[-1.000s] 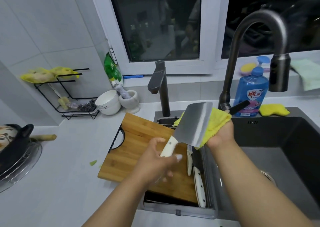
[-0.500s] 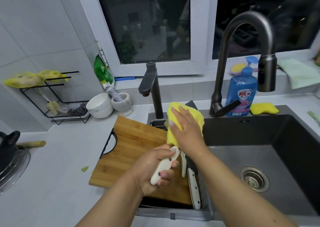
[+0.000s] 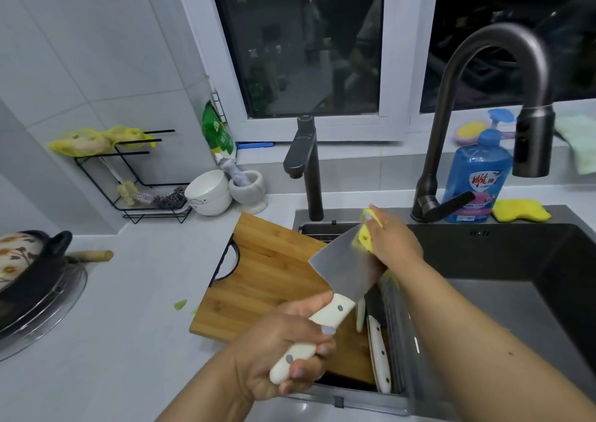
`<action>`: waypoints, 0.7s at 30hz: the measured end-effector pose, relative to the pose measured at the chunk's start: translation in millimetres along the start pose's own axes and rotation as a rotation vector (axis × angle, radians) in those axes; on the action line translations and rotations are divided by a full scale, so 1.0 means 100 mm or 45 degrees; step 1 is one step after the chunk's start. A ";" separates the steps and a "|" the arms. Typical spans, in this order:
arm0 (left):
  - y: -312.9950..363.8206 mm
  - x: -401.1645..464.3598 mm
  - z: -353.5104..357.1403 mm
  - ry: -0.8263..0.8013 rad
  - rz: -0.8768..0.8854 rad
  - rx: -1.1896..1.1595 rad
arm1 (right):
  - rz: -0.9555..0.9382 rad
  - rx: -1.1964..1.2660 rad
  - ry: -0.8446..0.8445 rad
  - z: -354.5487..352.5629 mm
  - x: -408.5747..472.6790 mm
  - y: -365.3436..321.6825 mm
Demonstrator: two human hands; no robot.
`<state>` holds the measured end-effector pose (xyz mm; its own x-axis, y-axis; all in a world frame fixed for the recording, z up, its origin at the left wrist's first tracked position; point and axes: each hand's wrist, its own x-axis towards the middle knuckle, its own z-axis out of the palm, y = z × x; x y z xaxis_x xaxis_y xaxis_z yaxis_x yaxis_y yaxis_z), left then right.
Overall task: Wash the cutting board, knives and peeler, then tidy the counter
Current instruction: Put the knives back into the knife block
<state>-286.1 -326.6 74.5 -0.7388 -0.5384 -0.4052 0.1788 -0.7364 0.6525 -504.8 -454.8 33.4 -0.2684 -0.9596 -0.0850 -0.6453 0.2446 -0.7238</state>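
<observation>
Two hands were engaged on one cleaver [image 3: 346, 266]. Its white handle was gripped in the curled fingers of the left hand [image 3: 283, 354], so that the broad blade was kept raised and tilted above the cutting board [image 3: 274, 273], edge turned away from the wrist. A yellow cloth [image 3: 364, 237] was pinched against the far corner of the blade by the right hand [image 3: 392, 244], fingers bent round the cloth, presumably so that the steel could be wiped without bare skin on the edge. Two further white-handled knives [image 3: 379, 354] were left lying in the drain rack [image 3: 400, 357] at the sink's left rim, within reach, probably awaiting their turn. A green scrap [image 3: 180, 304] was noted on the counter [image 3: 129, 292] beside the board; tidying was judged not yet begun.
</observation>
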 end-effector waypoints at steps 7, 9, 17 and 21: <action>-0.04 -0.43 -0.14 0.082 0.170 -0.096 | 0.435 0.486 0.067 0.23 0.05 0.18; 0.00 -0.51 -0.13 0.117 0.222 -0.062 | 0.515 0.643 0.037 0.37 -0.01 0.15; -0.03 -0.65 -0.15 0.307 0.423 -0.015 | 0.419 0.729 -0.238 0.65 -0.21 -0.23; 0.03 -0.66 -0.12 0.487 0.484 -0.001 | 0.073 0.682 -0.290 0.64 -0.48 -0.47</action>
<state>-229.1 -297.8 95.7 -0.3328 -0.8776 -0.3449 0.3881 -0.4608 0.7981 -415.8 -429.6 27.4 -0.0932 -0.9672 -0.2361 -0.1666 0.2490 -0.9541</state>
